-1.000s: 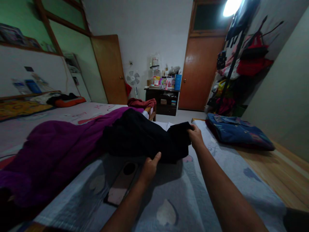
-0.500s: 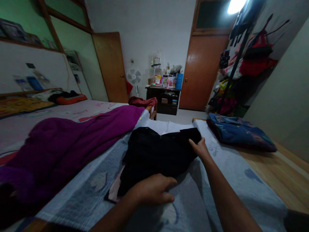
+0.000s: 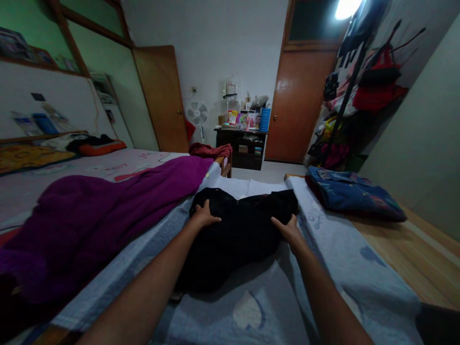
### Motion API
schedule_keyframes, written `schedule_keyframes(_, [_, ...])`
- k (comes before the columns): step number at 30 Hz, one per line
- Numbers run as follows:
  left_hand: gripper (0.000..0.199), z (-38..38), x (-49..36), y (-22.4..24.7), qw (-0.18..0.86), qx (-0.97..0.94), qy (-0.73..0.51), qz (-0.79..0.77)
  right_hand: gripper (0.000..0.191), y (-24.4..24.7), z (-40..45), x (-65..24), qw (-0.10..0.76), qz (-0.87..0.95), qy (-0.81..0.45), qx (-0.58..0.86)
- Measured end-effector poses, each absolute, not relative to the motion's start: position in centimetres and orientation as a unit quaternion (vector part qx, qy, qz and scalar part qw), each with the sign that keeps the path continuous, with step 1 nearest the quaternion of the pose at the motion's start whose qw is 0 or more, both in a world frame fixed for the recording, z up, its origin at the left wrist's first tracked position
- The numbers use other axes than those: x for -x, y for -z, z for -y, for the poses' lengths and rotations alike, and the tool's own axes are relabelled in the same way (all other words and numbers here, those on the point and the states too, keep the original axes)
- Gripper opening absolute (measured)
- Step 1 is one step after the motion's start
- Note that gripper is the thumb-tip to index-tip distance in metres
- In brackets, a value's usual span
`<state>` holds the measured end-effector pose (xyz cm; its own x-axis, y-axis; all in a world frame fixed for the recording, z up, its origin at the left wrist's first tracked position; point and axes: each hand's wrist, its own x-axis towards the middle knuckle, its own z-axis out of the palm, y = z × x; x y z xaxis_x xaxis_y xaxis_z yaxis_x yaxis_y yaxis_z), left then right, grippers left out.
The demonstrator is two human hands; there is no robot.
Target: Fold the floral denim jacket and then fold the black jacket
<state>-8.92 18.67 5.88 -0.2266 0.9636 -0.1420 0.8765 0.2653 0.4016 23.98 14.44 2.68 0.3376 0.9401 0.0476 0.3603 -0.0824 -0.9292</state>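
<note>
lying rumpled on lt-blue sheet point(image 3: 212, 318), plain blk garment point(image 3: 237, 239) w/ uneven edges.

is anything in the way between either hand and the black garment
Nothing visible stands between them: the left hand and the right hand both appear to touch the black garment directly, one near each side. The purple cloth lies off to the left.

Single head-worn view; forward and downward; bedsheet point(image 3: 278, 297) close below, red-brown door point(image 3: 298, 105) far ahead.

Garment point(image 3: 233, 244) on sheet point(image 3: 212, 321) | cloth point(image 3: 118, 211) left | folded clothing point(image 3: 354, 194) right (cabinet point(image 3: 247, 164) behind)
</note>
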Motion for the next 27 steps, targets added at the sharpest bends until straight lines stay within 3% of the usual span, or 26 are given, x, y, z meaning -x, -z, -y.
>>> schedule_keyframes(4, [0.112, -20.0, 9.1, -4.8, 0.251, -0.547, -0.204, -0.772, 0.105, -2.1, -15.7, -22.8, 0.479, 0.476, -0.267, 0.687])
schedule_keyframes(6, [0.095, -20.7, 9.1, -4.6, 0.307, -0.518, -0.247, -0.759, 0.097, -1.7, -16.2, -22.5, 0.474, 0.491, -0.241, 0.690])
schedule_keyframes(10, [0.041, -20.9, 8.8, -4.8, 0.393, -0.488, -0.278, -0.728, 0.081, -2.0, -17.0, -22.2, 0.467, 0.524, -0.234, 0.672])
schedule_keyframes(13, [0.024, -20.0, 8.7, -6.3, 0.443, -0.473, -0.319, -0.692, 0.073, -3.7, -17.9, -21.9, 0.496, 0.511, -0.266, 0.650])
schedule_keyframes(21, [0.048, -14.7, 6.5, -12.9, 0.630, -0.391, -0.521, -0.422, 0.064, -13.0, -22.4, -19.8, 0.576, 0.519, -0.397, 0.492])
schedule_keyframes(24, [0.054, -12.1, 3.7, -12.9, 0.634, -0.402, -0.530, -0.393, 0.064, -15.8, -23.4, -20.2, 0.586, 0.535, -0.441, 0.420])
schedule_keyframes(27, [0.065, -10.0, 1.6, -11.7, 0.638, -0.491, -0.441, -0.396, 0.065, -15.5, -23.6, -22.8, 0.558, 0.550, -0.455, 0.423])
